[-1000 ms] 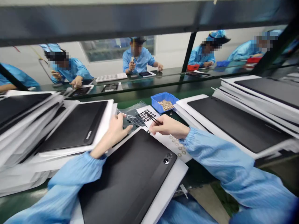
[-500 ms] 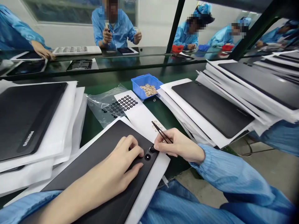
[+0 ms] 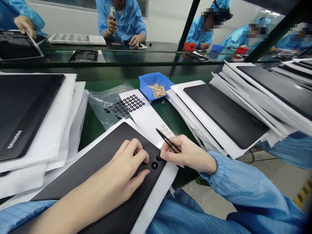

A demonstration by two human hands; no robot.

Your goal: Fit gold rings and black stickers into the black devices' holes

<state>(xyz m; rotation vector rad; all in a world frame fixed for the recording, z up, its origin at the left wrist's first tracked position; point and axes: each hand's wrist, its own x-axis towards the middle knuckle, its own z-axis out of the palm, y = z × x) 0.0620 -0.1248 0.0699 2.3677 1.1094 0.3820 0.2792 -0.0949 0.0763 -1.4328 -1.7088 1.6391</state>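
Observation:
A black tablet back cover (image 3: 102, 159) lies slantwise on white sheets in front of me. Two round camera rings sit near its upper right corner; the nearer lens ring (image 3: 154, 165) shows fully. My left hand (image 3: 130, 170) rests on the cover, fingers loosely curled, thumb apart from them, nothing held. My right hand (image 3: 184, 151) grips dark tweezers (image 3: 167, 139), their tips pointing up and away from the cover. Its fingertips press at the farther lens ring (image 3: 158, 158), partly covering it. Behind lies a white strip (image 3: 148, 118) carrying rows of black rings and several pale rings.
A blue bin (image 3: 146, 87) holds many small pale pieces. Beside the strip is a clear plastic bag (image 3: 104, 100). Covers with white sheets are stacked at left (image 3: 70, 107) and right (image 3: 177, 97). Co-workers in blue sit beyond the ledge (image 3: 136, 61).
My view has shifted slightly. Both my hands stay at nearly the same places on the cover. Across the ledge, one co-worker's hand has lowered; another has lifted a dark frame at the left.

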